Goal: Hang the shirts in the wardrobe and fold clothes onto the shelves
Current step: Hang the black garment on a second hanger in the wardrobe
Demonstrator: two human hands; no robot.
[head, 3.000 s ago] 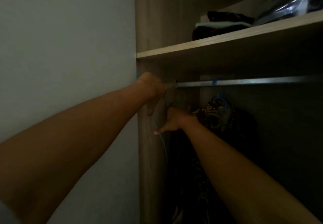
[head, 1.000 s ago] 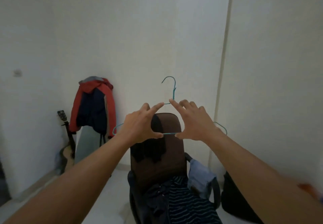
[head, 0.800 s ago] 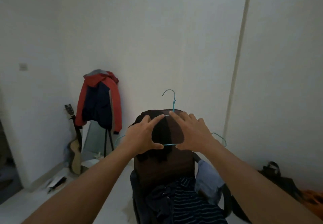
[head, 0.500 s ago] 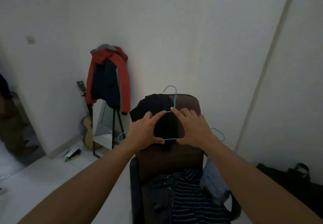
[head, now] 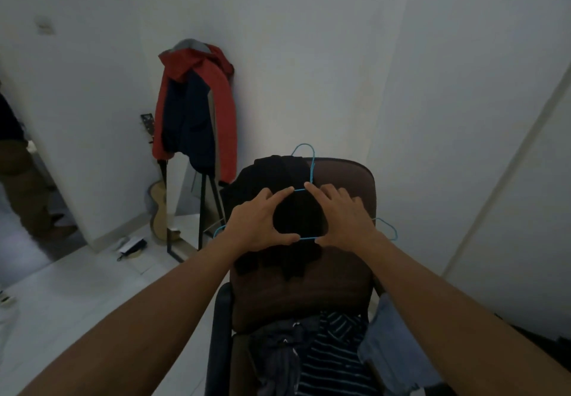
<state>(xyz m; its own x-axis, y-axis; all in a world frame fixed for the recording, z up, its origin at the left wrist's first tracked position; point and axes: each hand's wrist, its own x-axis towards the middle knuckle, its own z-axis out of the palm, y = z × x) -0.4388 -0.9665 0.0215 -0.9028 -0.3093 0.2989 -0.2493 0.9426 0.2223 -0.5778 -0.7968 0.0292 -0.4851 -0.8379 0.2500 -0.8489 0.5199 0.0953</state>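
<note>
Held the blue hanger at frame centre, hook up, long axis left to right. Pinched it with left hand and right hand side by side, equally near. Faced the black garment draped over the chair back, possibly touching it.

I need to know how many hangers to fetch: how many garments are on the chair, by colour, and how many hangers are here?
Black garment: 1
Dark navy garment: 1
Striped shirt: 1
Light blue garment: 1
Blue hanger: 1
Total: 5 (4 garments, 1 hanger)
</note>
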